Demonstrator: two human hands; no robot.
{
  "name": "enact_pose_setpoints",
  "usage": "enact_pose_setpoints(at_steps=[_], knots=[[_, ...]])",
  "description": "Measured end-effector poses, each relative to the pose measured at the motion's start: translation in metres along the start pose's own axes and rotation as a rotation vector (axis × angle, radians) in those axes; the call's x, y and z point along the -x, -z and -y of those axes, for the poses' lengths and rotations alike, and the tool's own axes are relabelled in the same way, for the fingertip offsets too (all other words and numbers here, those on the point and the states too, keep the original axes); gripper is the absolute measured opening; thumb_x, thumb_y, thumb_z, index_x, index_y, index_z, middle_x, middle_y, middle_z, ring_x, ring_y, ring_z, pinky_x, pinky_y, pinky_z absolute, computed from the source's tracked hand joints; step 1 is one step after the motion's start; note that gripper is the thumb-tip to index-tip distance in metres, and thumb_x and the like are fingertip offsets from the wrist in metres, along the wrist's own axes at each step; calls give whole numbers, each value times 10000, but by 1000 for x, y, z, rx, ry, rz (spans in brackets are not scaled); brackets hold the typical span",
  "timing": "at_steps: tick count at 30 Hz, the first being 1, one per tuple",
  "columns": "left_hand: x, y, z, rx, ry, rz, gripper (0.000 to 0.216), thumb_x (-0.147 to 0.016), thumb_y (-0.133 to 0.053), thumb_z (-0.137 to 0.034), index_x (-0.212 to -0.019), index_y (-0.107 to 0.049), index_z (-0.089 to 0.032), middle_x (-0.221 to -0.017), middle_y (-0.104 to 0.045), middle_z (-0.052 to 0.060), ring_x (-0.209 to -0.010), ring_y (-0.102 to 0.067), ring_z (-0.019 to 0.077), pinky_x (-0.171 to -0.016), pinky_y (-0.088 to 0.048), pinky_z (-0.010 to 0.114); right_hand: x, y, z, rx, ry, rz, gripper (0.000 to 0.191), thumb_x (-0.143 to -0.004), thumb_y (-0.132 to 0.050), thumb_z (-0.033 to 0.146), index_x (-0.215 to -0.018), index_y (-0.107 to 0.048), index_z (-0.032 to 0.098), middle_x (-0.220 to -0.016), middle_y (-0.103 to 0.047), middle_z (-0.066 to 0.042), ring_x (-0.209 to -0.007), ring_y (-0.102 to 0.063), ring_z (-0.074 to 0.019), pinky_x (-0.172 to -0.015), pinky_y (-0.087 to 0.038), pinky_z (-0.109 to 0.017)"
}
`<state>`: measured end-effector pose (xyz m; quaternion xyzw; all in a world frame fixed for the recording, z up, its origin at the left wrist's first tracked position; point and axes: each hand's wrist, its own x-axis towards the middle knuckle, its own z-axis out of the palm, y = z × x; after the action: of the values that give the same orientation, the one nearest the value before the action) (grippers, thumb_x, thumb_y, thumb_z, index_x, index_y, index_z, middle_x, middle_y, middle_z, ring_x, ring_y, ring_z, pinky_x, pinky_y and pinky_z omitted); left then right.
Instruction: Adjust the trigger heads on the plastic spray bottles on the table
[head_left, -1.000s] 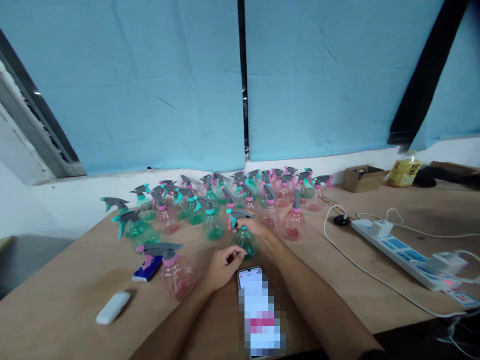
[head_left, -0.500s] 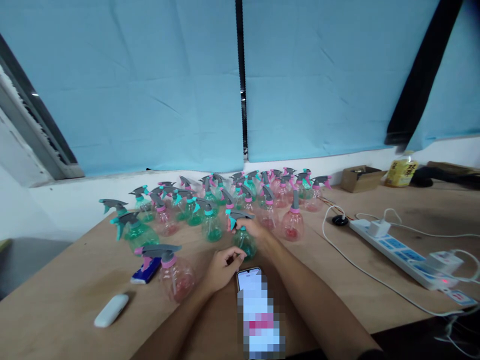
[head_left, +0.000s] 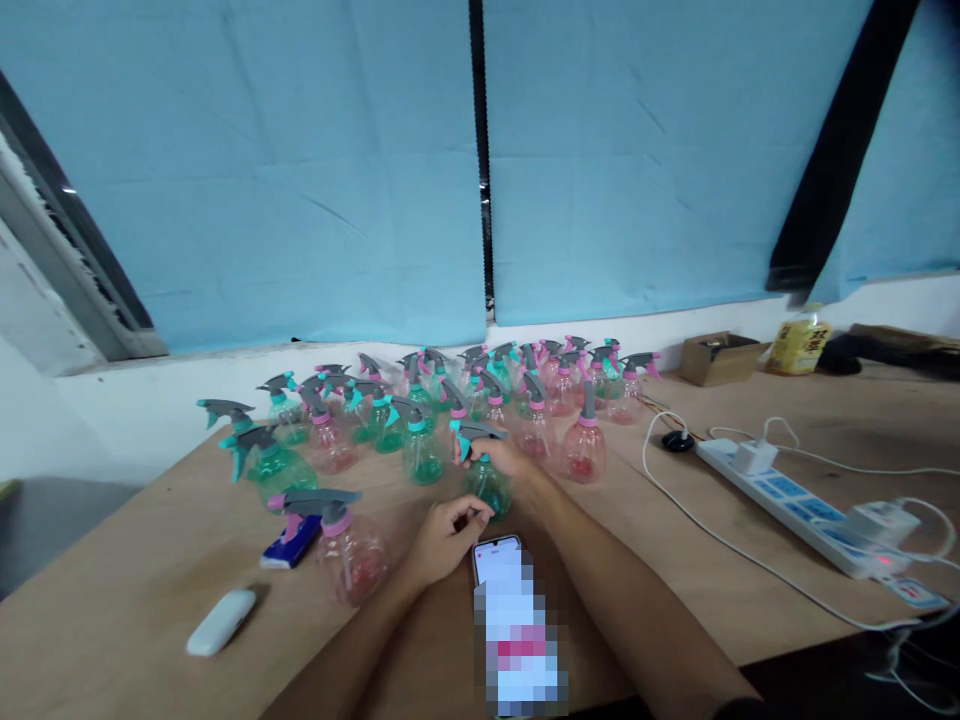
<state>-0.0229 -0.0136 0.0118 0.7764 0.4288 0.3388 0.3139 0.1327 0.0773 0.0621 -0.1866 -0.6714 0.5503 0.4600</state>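
Observation:
My right hand [head_left: 501,456] is closed around the neck of a green spray bottle [head_left: 489,492] with a grey and turquoise trigger head. The bottle stands upright on the table, the trigger facing left. Close to its lower left side, my left hand [head_left: 450,538] rests with fingers curled and thumb near the fingertips; I see nothing in it. Whether it touches the bottle I cannot tell. A lit phone [head_left: 499,560], mostly pixelated, lies just in front of the bottle. To the left of my left hand stands a pink spray bottle [head_left: 356,562].
Several pink and green spray bottles [head_left: 424,458] crowd the table's back half. At left lie a white case [head_left: 221,622] and a blue packet [head_left: 291,545]. On the right are a power strip [head_left: 780,505] with cables, a cardboard box [head_left: 720,360] and a yellow-labelled bottle [head_left: 799,345].
Both hands and the bottles hold their places; the view has shifted very slightly. A small red mark now shows near the top of the phone screen.

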Motion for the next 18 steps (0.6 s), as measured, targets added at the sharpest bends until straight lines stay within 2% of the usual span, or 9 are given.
enact_pose_setpoints(at_steps=[11,18], knots=[[0,0,2,13,17,46,291,-915,-528,-404,-915,-701,-171,-603,-607,-16,-605,-548,138,-599,-364,231,1,1,0,11,20,-5,247,-578,-495,218,-726,-691,198,-608,-629,1,-577,-550,-150,-595,-447,-266],[-1,1,8,127,42,63,239,-895,-538,-368,-805,-643,-173,-569,-585,-30,-524,-498,111,-549,-361,218,2,-3,5,-2,19,-19,229,-568,-490,224,-703,-674,200,-621,-634,1,-574,-551,-151,-596,-448,-270]])
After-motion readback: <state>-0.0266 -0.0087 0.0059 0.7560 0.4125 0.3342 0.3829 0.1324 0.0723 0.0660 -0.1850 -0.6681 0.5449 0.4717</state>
